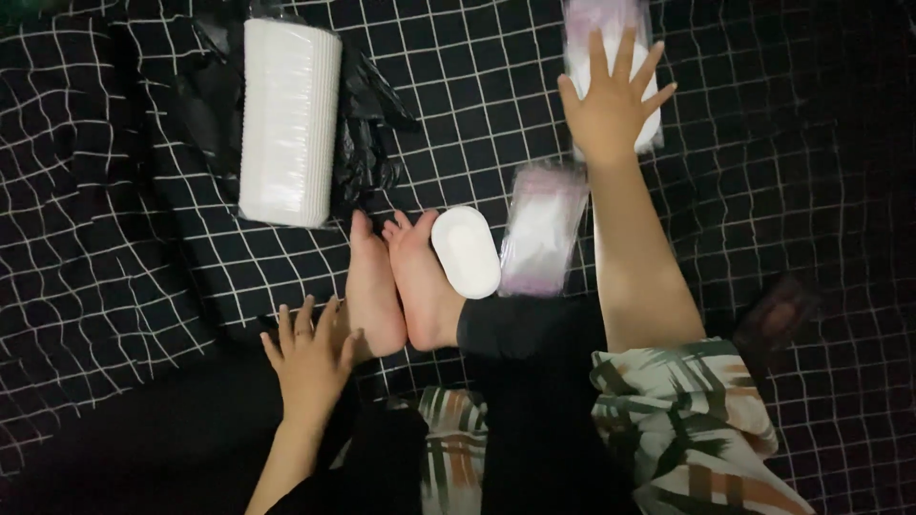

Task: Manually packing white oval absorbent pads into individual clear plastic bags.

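**Right hand flat on far packet, left hand down by feet**

Head view: person sat on a black sheet with white grid lines [114, 238], bare feet [396, 286] stretched out in the middle. Right hand [611, 105] reached far, palm down on a clear plastic packet of white pieces [649, 129], fingers [596, 52] spread wide, gripping nothing. Left hand [307, 362] rested near, just left of the feet, fingers fanned open, holding nothing. A second clear packet [542, 229] lay between the far packet and the feet, blurred. White oval dish [467, 252] sat just right of the toes, touching or nearly so. Tall wrapped stack of white trays [289, 119] lay far left on a black plastic bag [367, 124].
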